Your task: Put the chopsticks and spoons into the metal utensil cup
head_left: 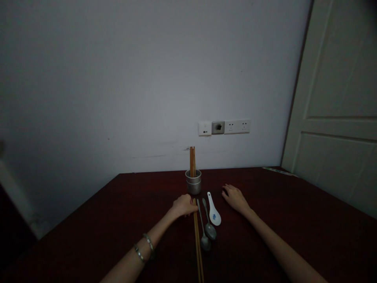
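Observation:
My left hand (182, 205), with bracelets on its wrist, is closed around the upper ends of a pair of long wooden chopsticks (197, 239). The chopsticks lie lengthwise on the table and run out of the bottom of the view. Beside them on the right are two metal spoons, one with a small bowl (205, 243) and one with a larger bowl (210, 231). Further right lies a white soup spoon (215, 215) with a blue mark. My right hand (235, 197) rests palm down on the table, fingers stretched out, apart from the soup spoon.
Behind my left hand a metal cup (193, 186) stands upright with several wooden chopsticks (192, 161) in it. The dark red table (118, 212) meets a pale wall with sockets (237, 126). A flat patterned strip (278, 171) lies at the back right, near a white door (338, 129).

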Demonstrator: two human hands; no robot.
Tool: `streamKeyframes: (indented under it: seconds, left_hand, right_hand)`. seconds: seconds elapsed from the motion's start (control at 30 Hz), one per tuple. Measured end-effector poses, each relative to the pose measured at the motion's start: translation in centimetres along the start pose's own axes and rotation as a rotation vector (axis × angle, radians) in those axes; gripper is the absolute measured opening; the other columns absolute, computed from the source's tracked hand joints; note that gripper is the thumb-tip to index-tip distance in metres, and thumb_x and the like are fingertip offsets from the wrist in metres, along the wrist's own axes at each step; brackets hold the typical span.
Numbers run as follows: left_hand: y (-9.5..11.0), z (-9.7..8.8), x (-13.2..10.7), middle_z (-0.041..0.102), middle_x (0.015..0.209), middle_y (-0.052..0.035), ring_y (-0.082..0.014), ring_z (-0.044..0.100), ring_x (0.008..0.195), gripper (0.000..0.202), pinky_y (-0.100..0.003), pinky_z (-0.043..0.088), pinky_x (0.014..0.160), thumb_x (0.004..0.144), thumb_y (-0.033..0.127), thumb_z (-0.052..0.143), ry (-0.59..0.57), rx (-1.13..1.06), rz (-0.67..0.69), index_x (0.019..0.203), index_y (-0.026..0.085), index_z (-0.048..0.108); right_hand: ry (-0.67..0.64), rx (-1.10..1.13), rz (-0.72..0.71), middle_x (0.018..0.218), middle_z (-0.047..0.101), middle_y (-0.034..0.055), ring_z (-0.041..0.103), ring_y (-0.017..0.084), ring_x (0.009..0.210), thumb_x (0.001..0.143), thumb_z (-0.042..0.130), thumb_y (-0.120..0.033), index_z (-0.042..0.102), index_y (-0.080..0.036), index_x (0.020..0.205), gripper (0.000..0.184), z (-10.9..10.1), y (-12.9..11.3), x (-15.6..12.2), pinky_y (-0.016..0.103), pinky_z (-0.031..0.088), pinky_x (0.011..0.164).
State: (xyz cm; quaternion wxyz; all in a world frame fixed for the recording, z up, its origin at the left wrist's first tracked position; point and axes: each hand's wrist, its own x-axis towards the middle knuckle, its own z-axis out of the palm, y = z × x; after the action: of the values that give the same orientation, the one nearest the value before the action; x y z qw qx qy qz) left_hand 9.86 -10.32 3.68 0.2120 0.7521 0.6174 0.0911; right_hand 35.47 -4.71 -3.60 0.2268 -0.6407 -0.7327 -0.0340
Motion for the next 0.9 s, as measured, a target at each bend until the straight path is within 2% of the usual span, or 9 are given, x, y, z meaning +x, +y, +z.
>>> streamKeyframes:
  seconds: [0.13, 0.27, 0.47, 0.67, 0.9]
  left_hand:
    - [0.3, 0.5, 0.0, 0.066, 0.064, -0.0097, -0.0240, 0.064, 0.067, 0.023, -0.027, 0.045, 0.057, 0.064, 0.039, 0.056, 0.104, 0.098, -0.011, 0.064, 0.017, 0.064]
    - [-0.1, 1.3, 0.5, 0.068, 0.078, -0.0139, -0.0299, 0.064, 0.076, 0.030, -0.033, 0.046, 0.061, 0.064, 0.044, 0.054, 0.118, 0.152, 0.028, 0.072, 0.018, 0.066]
    - [-0.6, 1.8, 0.9, 0.068, 0.082, -0.0132, -0.0273, 0.064, 0.078, 0.030, -0.030, 0.047, 0.064, 0.065, 0.043, 0.054, 0.112, 0.155, 0.040, 0.077, 0.018, 0.067]
    - [-0.1, 1.7, 0.8, 0.068, 0.084, -0.0138, -0.0292, 0.064, 0.079, 0.030, -0.033, 0.047, 0.064, 0.067, 0.044, 0.053, 0.111, 0.166, 0.044, 0.076, 0.019, 0.067]
    - [0.3, 1.9, 0.5, 0.068, 0.081, -0.0137, -0.0266, 0.064, 0.077, 0.027, -0.029, 0.046, 0.061, 0.066, 0.038, 0.055, 0.143, 0.128, 0.014, 0.077, 0.017, 0.067]
  right_hand:
    - [-0.005, 0.006, 0.008, 0.125, 0.051, 0.0138, 0.041, 0.025, 0.120, 0.082, 0.039, -0.030, 0.056, -0.013, 0.114, 0.040, 0.0, 0.0, 0.0, 0.038, 0.029, 0.100]
    - [-0.001, 0.003, 0.002, 0.124, 0.051, 0.0140, 0.041, 0.024, 0.120, 0.083, 0.039, -0.030, 0.056, -0.013, 0.115, 0.040, 0.2, 0.1, 0.0, 0.038, 0.028, 0.100]
    - [0.015, 0.014, -0.009, 0.124, 0.051, 0.0146, 0.042, 0.024, 0.120, 0.082, 0.039, -0.030, 0.056, -0.013, 0.114, 0.040, 0.3, 0.2, 0.1, 0.038, 0.029, 0.099]
    - [0.005, 0.003, 0.006, 0.126, 0.050, 0.0132, 0.041, 0.024, 0.120, 0.082, 0.039, -0.030, 0.056, -0.014, 0.115, 0.040, 0.1, 0.0, 0.0, 0.038, 0.029, 0.100]
    - [-0.007, -0.022, -0.013, 0.125, 0.051, 0.0145, 0.041, 0.025, 0.120, 0.084, 0.036, -0.031, 0.056, -0.011, 0.115, 0.042, -0.1, 0.0, 0.0, 0.038, 0.028, 0.100]
